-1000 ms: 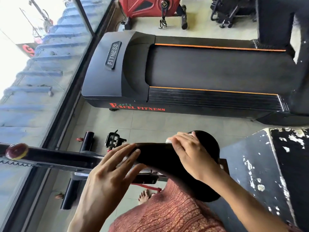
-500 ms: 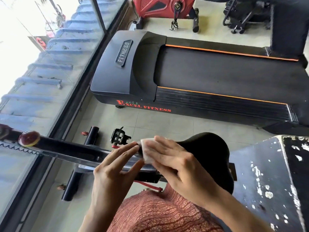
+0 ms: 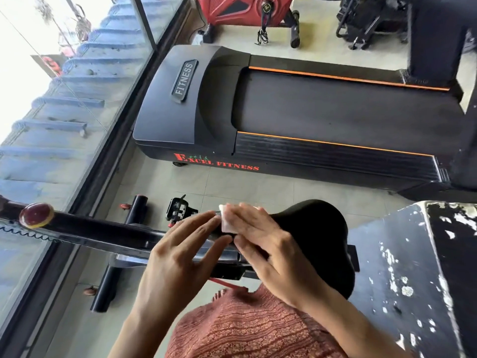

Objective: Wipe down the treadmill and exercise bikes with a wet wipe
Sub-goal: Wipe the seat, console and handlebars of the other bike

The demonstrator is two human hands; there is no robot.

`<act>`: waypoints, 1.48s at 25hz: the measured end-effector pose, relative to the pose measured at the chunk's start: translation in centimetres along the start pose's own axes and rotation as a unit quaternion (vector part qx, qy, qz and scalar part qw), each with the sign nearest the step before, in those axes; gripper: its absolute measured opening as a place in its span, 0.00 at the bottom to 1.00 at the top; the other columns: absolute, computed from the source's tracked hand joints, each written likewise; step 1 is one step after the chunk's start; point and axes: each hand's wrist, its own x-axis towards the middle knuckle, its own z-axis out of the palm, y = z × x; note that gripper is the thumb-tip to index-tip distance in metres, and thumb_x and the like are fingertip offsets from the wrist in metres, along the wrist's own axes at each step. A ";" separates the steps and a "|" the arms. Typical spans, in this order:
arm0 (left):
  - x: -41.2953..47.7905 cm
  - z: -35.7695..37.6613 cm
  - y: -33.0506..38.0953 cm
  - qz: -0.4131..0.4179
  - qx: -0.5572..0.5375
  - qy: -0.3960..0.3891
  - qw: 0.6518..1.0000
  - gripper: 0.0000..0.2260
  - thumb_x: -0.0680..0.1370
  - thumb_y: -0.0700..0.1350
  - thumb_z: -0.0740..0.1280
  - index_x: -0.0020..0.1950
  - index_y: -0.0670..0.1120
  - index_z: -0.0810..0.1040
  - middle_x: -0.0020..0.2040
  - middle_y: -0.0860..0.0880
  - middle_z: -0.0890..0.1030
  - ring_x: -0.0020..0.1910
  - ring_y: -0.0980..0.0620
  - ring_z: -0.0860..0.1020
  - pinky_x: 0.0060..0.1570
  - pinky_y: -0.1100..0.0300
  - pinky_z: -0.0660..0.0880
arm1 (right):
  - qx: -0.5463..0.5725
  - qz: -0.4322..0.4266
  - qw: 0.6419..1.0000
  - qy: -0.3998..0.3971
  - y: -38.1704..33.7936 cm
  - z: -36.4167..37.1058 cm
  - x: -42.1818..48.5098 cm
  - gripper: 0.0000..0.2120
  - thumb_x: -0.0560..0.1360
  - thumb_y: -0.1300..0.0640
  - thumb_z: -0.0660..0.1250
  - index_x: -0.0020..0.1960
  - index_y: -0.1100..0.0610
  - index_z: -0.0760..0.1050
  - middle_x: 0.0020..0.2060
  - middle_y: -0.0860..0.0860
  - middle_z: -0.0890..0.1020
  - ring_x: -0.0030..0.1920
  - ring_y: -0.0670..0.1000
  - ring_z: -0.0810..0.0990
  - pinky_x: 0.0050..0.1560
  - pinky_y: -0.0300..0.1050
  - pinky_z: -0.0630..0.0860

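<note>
Wipe [image 3: 227,221] on saddle [image 3: 318,236] nose, pressed flat under right grip [image 3: 260,244], fingers [image 3: 244,212] straight (not clenched). Left grip [image 3: 180,254] released, resting just left. Saddle axis runs left-right; broad end lies right.

White wipe [image 3: 227,220] flat on blk bike seat [image 3: 318,228] nose; blk treadmill [image 3: 335,112] beyond.

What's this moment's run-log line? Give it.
phase: bike saddle wipe | right hand: presses wet wipe on saddle | left hand: fingers straight, at saddle nose
</note>
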 end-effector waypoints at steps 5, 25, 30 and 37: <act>1.0 1.5 0.8 0.036 0.037 -0.014 0.999 0.13 0.75 0.47 0.67 0.50 0.38 0.84 0.52 0.44 0.83 0.54 0.51 0.79 0.57 0.59 0.74 | -0.107 0.087 0.988 0.073 5.9 -4.8 -4.3 0.23 0.80 0.46 0.57 0.70 0.57 0.67 0.70 0.46 0.69 0.72 0.48 0.65 0.74 0.38 0.55; 4.1 11.1 6.5 0.170 0.142 -0.245 0.944 0.22 0.75 0.57 0.58 0.56 0.46 0.83 0.58 0.46 0.82 0.58 0.46 0.80 0.55 0.49 0.76 | 0.065 0.354 0.922 0.141 8.8 -9.1 -5.4 0.17 0.81 0.55 0.59 0.68 0.57 0.72 0.64 0.43 0.73 0.61 0.33 0.66 0.57 0.18 0.60; 3.7 11.6 6.1 0.194 0.123 -0.266 0.936 0.23 0.76 0.57 0.59 0.60 0.44 0.81 0.63 0.43 0.78 0.63 0.43 0.76 0.62 0.43 0.68 | 0.074 0.389 0.903 0.167 5.4 -7.8 -10.8 0.15 0.78 0.51 0.62 0.59 0.57 0.80 0.42 0.40 0.83 0.36 0.43 0.82 0.37 0.44 0.78; 3.5 11.2 6.1 0.193 0.112 -0.273 0.936 0.23 0.76 0.57 0.59 0.60 0.43 0.81 0.63 0.43 0.78 0.63 0.42 0.76 0.61 0.41 0.71 | 0.082 0.310 0.924 0.209 5.7 -5.9 -11.0 0.18 0.80 0.57 0.62 0.69 0.57 0.69 0.66 0.43 0.70 0.61 0.24 0.64 0.60 0.22 0.64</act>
